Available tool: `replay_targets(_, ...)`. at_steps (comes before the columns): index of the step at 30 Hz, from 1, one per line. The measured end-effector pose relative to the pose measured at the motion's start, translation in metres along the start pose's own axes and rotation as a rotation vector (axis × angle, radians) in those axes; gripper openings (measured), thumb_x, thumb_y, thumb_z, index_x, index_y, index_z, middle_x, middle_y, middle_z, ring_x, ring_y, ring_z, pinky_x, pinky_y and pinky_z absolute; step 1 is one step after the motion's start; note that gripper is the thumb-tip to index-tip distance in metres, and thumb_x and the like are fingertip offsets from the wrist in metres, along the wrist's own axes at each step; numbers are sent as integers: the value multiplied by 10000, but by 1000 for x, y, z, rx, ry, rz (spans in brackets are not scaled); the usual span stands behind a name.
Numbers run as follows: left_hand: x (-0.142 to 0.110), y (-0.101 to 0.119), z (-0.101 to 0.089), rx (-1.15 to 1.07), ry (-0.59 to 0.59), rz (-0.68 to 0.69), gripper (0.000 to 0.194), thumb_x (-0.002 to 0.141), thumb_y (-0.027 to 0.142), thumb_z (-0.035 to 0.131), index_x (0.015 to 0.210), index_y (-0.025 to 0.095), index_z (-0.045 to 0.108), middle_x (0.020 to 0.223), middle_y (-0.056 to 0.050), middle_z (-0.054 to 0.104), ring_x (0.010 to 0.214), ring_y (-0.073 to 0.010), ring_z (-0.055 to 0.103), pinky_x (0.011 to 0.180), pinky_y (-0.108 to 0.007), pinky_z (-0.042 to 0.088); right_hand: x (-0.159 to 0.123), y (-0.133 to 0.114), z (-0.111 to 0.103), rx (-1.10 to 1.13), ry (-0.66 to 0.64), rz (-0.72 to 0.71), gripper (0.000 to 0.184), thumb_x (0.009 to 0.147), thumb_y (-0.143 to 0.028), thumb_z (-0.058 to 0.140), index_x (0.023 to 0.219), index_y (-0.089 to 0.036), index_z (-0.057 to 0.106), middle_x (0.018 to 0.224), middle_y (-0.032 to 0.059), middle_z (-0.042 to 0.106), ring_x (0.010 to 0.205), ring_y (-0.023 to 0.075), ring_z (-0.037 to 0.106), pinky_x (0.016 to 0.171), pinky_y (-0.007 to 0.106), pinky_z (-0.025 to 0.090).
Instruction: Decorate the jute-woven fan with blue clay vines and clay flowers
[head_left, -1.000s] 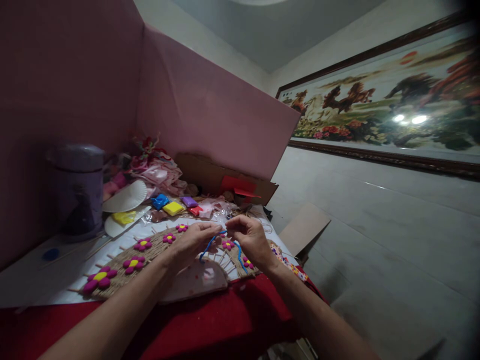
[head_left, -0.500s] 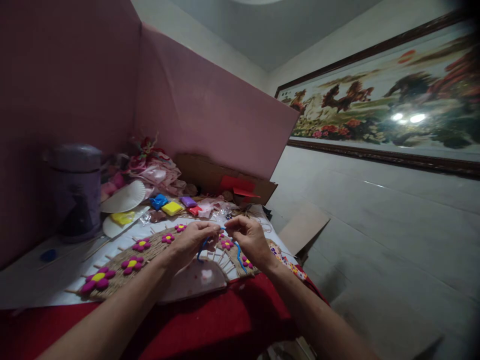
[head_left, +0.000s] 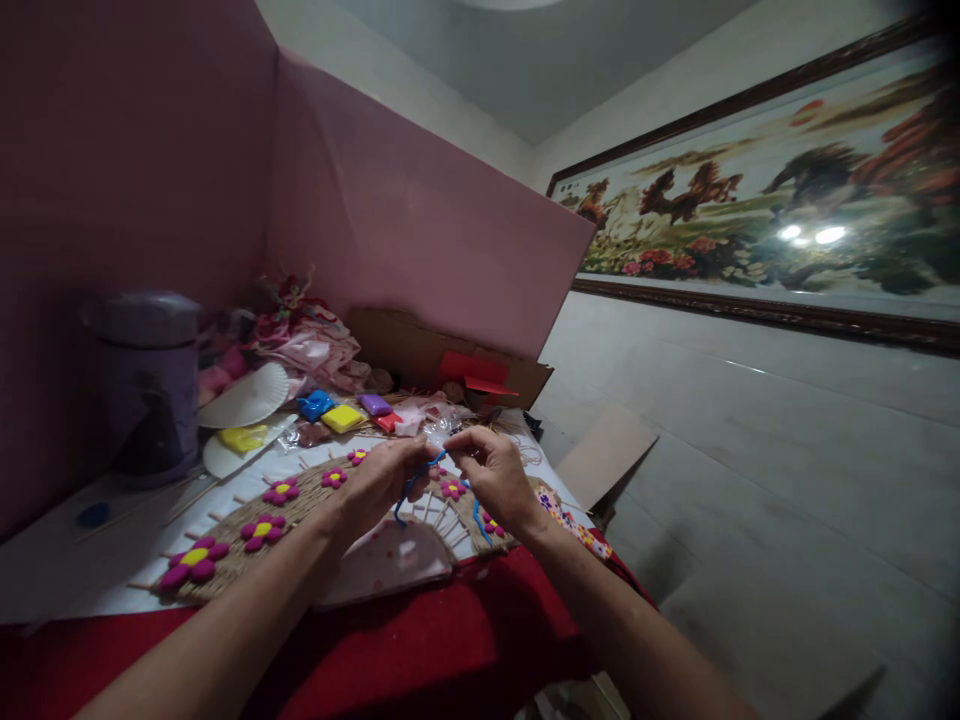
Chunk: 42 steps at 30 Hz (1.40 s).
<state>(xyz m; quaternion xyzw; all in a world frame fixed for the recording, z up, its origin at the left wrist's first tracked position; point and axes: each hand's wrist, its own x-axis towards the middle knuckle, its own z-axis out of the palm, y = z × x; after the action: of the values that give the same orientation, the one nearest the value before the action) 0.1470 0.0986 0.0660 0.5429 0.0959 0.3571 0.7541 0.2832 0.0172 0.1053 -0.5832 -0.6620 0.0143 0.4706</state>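
Between my left hand [head_left: 394, 477] and my right hand [head_left: 489, 478] runs a thin blue strand [head_left: 436, 460], pinched by the fingers of both. It looks like soft clay or cord; I cannot tell which. One end dangles below my left hand, and another blue length hangs beside my right wrist. Beneath the hands lies a fan-shaped piece [head_left: 300, 505] of tan twine woven over thin sticks, bearing several magenta flowers with yellow centres [head_left: 196, 560]. A pale spotted half-round piece [head_left: 390, 568] covers the fan's inner part at the front edge.
Packets of blue [head_left: 315, 404], yellow [head_left: 343, 418] and purple clay-like material lie behind the fan. White paper plates [head_left: 247, 398] and a purple canister [head_left: 148, 390] stand left. Cardboard [head_left: 435, 345] and pink panels [head_left: 442, 220] close off the back. Red cloth [head_left: 420, 650] drapes the front.
My hands have drawn slightly apart, and more of the blue strand shows between the fingertips. The fan and the things around it have stayed in place.
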Motion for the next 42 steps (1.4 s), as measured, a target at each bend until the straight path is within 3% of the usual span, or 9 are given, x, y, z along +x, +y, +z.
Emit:
replay_targets(10,3,-4,-5,164,-22,57,286,756,346,643,585,134,556,510,32,462,432,-57,358,432,-208,259,-1,-4,3,164,-52,113,114,792,-184,524,804,-160,635,675,3,609,574,112,546,536,219,433)
replay_targets(19,3,-5,-5,70,-9,-26,397,799,490,559,677,116,613,577,-8,527,451,-61,379,429,-213,252,-1,2,4,116,-36,60,103,775,-145,529,752,-168,626,703,9,616,651,125,558,595,228,442)
replay_targets(25,2,-4,-5,165,-69,34,293,741,348,669,588,127,552,531,28,476,456,-53,358,446,-211,246,-3,3,3,76,-46,45,120,802,-192,531,817,-182,649,783,27,646,720,146,582,633,246,462)
replay_targets(28,2,-3,-4,130,-21,13,284,725,349,684,602,129,555,526,32,476,453,-52,356,436,-206,240,-1,13,-17,60,26,68,203,841,-285,507,940,-182,652,862,48,658,735,154,590,641,260,470)
replay_targets(32,3,0,-4,49,59,-3,290,676,364,729,633,116,583,537,22,495,449,-47,370,409,-185,228,-5,49,-65,-82,117,201,297,850,-392,474,871,-156,653,832,62,665,753,181,602,648,280,470)
replay_targets(34,4,2,-5,-11,88,-9,296,657,371,745,677,108,610,548,15,516,444,-42,383,400,-170,229,-14,72,-89,-280,47,324,305,852,-368,448,845,-148,660,831,70,671,782,195,605,668,287,460)
replay_targets(36,5,4,-6,-58,115,-11,305,658,380,746,723,104,631,553,12,530,447,-42,407,405,-160,259,-29,94,-108,-500,-126,460,261,833,-288,448,871,-148,665,872,74,677,821,194,607,718,289,446)
replay_targets(38,5,7,-7,-87,140,-5,319,667,399,737,749,106,641,554,11,539,447,-44,421,410,-156,293,-47,111,-121,-552,-187,522,203,735,-253,575,874,-140,670,891,86,679,834,214,606,725,296,439)
replay_targets(42,6,12,-10,-127,185,8,315,685,416,720,749,119,636,557,20,541,435,-40,416,407,-148,331,-77,129,-131,-586,-291,582,282,584,-248,709,846,-154,662,892,87,676,843,246,603,712,304,434)
